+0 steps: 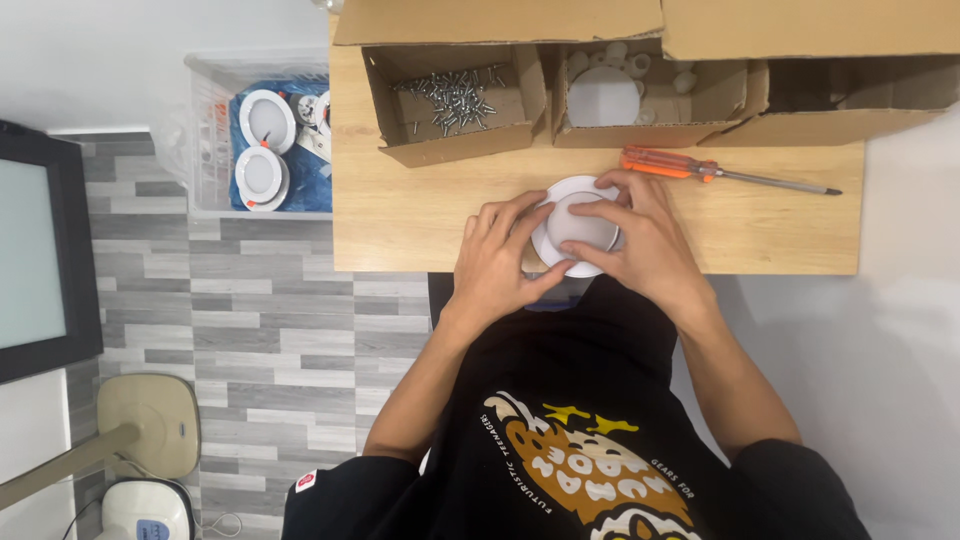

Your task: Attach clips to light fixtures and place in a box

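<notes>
A round white lamp housing (pixel 577 193) lies on the wooden table (pixel 420 215) near its front edge. My left hand (pixel 497 256) grips its left and lower rim with fingers spread over it. Over its right side rests my right hand (pixel 640 235), fingertips pressing on the pale disc in its middle. Both hands hide much of the housing.
An orange-handled screwdriver (pixel 700 170) lies just behind my right hand. Cardboard boxes stand at the back: one with several screws (pixel 455 100), one with white round parts (pixel 605 95), one dark (pixel 840 90). A clear bin (pixel 215 150) with white housings stands left of the table.
</notes>
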